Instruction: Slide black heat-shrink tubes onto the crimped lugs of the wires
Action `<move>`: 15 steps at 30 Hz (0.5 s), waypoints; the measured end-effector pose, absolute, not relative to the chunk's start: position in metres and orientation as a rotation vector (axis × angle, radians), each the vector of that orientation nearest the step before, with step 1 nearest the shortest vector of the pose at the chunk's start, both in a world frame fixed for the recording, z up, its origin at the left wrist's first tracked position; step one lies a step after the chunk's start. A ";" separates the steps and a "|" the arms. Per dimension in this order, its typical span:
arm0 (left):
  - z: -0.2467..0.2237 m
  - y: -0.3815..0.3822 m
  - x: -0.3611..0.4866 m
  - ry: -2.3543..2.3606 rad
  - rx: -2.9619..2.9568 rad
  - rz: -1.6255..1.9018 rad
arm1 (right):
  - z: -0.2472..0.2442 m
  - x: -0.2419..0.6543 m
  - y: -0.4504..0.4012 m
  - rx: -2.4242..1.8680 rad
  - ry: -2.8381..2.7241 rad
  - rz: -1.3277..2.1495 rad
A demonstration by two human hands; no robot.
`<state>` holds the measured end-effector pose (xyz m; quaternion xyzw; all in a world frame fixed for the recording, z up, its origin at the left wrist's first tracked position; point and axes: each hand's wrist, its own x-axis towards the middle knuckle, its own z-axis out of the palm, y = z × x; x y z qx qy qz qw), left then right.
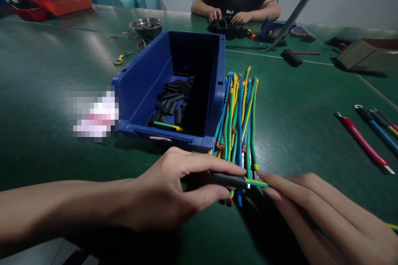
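Observation:
Between the thumb and fingers of my left hand [183,186] is a black sleeve [229,180], held level above the table. A green-and-yellow wire [256,183] enters the sleeve's right end. My right hand [311,203] pinches that wire just right of the sleeve. Beneath and beyond my fingers lies a row of cut cables [239,112], green-yellow and blue, some with bare copper ends. Left of the row stands a blue bin [139,87] with loose black sleeves [171,103] and a short green-yellow piece inside.
Red, blue and black cables with metal lugs [362,140] lie at the right. A cardboard box [368,56], a metal bowl [146,27] and an orange basket [66,2] stand farther off. Across the green table [295,103] a person [234,4] handles a dark object.

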<state>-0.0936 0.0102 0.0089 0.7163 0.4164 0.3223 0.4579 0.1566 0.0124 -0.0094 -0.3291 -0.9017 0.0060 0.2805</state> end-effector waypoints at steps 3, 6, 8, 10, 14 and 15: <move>0.009 0.009 -0.094 1.026 1.739 0.740 | -0.009 0.155 0.013 -0.911 -2.403 0.024; 0.009 0.007 -0.093 0.996 1.662 0.730 | -0.010 0.154 0.013 -0.927 -2.393 0.012; 0.008 0.006 -0.092 0.954 1.606 0.739 | -0.009 0.155 0.014 -0.921 -2.403 0.014; 0.007 0.005 -0.090 0.924 1.556 0.766 | -0.008 0.157 0.015 -0.900 -2.415 0.020; 0.001 0.005 -0.091 0.932 1.472 0.876 | -0.005 0.160 0.016 -0.896 -2.382 -0.011; 0.000 0.006 -0.092 0.947 1.473 0.919 | -0.005 0.160 0.017 -0.908 -2.375 -0.021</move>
